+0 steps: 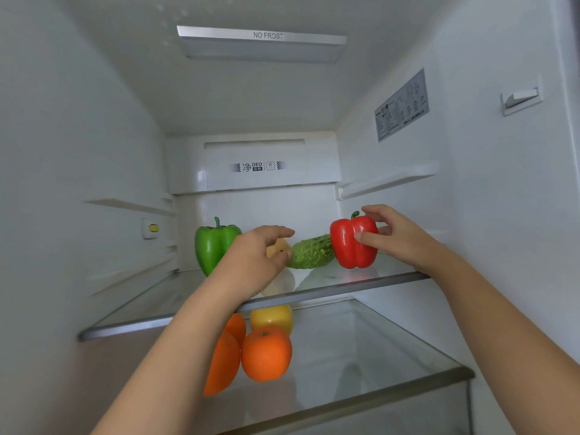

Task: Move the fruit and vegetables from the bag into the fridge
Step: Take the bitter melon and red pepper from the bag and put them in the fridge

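Observation:
Both arms reach into the open fridge over its upper glass shelf (361, 285). My right hand (395, 237) grips a red bell pepper (350, 243), upright at the shelf's right side. My left hand (257, 255) is curled around a pale yellow piece of fruit (277, 246), mostly hidden by the fingers. A bumpy green bitter gourd (312, 252) lies between the two hands, its left tip at my left fingertips. A green bell pepper (213, 243) stands upright at the left, partly behind my left wrist. No bag is in view.
On the lower glass shelf (392, 365) sit an orange (266, 354), a second orange (224, 356) partly behind my left forearm, and a yellow fruit (271, 318). White fridge walls close in on both sides; a label (401, 105) is on the right wall.

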{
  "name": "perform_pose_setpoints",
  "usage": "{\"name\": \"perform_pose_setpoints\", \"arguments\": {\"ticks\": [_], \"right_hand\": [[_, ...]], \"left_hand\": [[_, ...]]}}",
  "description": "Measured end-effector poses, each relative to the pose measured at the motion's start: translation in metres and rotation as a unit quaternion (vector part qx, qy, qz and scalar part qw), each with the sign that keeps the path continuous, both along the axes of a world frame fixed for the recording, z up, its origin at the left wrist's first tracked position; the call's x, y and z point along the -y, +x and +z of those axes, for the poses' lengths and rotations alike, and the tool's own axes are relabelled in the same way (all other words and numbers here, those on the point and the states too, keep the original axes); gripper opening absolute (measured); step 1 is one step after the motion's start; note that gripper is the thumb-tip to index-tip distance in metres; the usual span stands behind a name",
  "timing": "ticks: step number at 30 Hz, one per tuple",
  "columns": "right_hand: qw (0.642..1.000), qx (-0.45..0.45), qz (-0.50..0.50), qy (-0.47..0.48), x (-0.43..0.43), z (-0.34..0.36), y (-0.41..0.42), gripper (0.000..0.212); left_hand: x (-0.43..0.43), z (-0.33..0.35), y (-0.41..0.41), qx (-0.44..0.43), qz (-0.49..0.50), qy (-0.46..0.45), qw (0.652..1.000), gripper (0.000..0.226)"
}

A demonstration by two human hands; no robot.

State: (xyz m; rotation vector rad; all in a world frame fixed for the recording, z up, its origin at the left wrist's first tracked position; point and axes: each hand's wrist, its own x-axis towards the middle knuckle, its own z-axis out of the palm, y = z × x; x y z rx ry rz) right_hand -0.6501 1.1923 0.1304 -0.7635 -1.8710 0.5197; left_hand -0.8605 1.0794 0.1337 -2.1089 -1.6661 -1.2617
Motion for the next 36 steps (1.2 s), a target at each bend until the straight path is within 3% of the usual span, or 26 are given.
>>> {"name": "perform_pose_setpoints", "arguments": {"ticks": [4, 10, 16, 27, 36], "right_hand": [[0.994, -0.032, -0.065, 0.085, 0.011, -0.002, -0.003, 0.047], [0.965, -0.121, -0.144, 0.183, 0.047, -0.022, -0.020, 0.033], [0.943, -0.065, -0.148, 0.289, 0.105, -0.062, -0.046, 0.037], [0.933, 0.084, -0.198, 0.288, 0.189, -0.145, -0.038, 0.040], [0.950, 0.099, -0.163, 0.248, 0.242, -0.190, 0.006, 0.042]], "left_hand": [[0.023, -0.009, 0.003, -0.037, 0.049, 0.114, 0.992, 0.035], [0.053, -0.035, 0.005, -0.054, 0.131, 0.187, 0.972, 0.027], [0.087, -0.071, 0.016, -0.070, 0.147, 0.210, 0.964, 0.034], [0.143, -0.150, 0.030, -0.079, 0.162, 0.194, 0.964, 0.036], [0.198, -0.191, 0.079, -0.086, 0.203, 0.168, 0.961, 0.032]]}}
